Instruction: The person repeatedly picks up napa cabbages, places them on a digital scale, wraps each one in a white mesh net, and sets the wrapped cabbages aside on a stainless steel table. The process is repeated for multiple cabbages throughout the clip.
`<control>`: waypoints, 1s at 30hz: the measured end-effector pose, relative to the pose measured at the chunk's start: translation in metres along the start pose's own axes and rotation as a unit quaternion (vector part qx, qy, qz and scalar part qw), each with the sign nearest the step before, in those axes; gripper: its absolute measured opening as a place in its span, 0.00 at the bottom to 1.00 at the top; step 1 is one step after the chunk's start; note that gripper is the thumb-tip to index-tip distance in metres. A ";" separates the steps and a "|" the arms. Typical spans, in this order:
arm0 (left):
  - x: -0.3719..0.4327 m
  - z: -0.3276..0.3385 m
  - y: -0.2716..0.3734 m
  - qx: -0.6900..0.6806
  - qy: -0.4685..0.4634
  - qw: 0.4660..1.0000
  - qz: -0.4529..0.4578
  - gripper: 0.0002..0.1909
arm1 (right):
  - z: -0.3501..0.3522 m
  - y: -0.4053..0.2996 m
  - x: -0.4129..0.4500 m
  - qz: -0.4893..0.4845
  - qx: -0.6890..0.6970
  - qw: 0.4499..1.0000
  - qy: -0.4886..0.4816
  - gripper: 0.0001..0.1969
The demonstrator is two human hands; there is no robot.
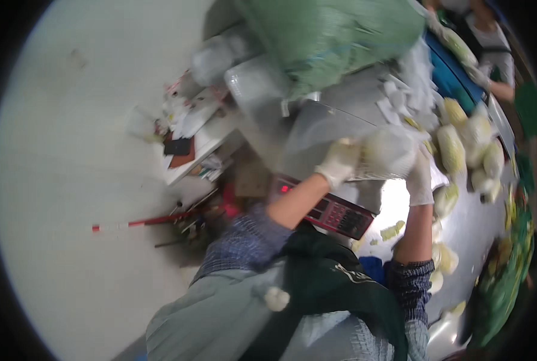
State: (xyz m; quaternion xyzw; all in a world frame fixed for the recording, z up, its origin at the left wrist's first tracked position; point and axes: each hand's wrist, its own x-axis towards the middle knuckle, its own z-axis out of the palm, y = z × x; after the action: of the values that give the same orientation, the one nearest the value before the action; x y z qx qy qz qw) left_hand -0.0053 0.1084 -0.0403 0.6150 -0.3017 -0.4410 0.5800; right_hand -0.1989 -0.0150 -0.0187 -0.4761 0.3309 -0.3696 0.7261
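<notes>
In the head view my left hand (pixel 340 162), in a pale glove, grips the left end of a pale wrapped bundle (pixel 388 151) covered in clear plastic and white netting. My right hand (pixel 419 178), also gloved, holds the bundle's right end. Both hands keep it above the metal work table (pixel 471 234). Under my left forearm lies a red electronic scale (pixel 340 219) with a keypad and a lit red display. The scale's metal plate (pixel 311 135) shows behind my left hand. What is inside the bundle is blurred.
Several net-wrapped Chinese cabbages (pixel 450 149) lie at the right. A large green sack (pixel 340 36) stands at the back. A co-worker's gloved hands (pixel 478 76) hold a cabbage at the upper right. A white side table (pixel 191 167) bears a phone (pixel 177 146). Leaf scraps (pixel 392 231) lie near my right forearm.
</notes>
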 end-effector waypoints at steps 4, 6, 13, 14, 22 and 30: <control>0.003 0.008 0.010 0.245 0.063 0.964 0.082 0.18 | -0.057 0.062 0.021 0.077 -0.119 0.988 0.056 0.27; 0.012 0.000 -0.015 0.256 0.020 0.966 0.018 0.20 | -0.061 0.083 0.011 0.070 -0.100 0.985 0.124 0.28; 0.015 -0.006 -0.067 -0.221 -0.166 0.950 0.142 0.24 | 0.022 0.011 -0.029 0.007 -0.108 0.994 0.029 0.17; 0.007 -0.016 -0.070 -0.337 -0.207 0.914 0.091 0.27 | 0.052 -0.009 -0.034 0.011 -0.055 0.998 0.032 0.15; -0.005 -0.022 0.027 -0.453 -0.152 0.876 -0.072 0.25 | -0.001 -0.017 -0.047 0.100 0.008 0.994 0.038 0.23; 0.007 0.034 0.085 -0.236 -0.043 0.968 0.070 0.24 | 0.021 -0.061 -0.120 0.023 0.105 0.994 -0.006 0.51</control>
State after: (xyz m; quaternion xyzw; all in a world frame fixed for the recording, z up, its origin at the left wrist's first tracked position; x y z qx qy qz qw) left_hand -0.0207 0.0746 0.0434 0.4184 -0.2567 -0.4839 0.7245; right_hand -0.2558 0.0796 0.0608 -0.3920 0.2966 -0.3826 0.7823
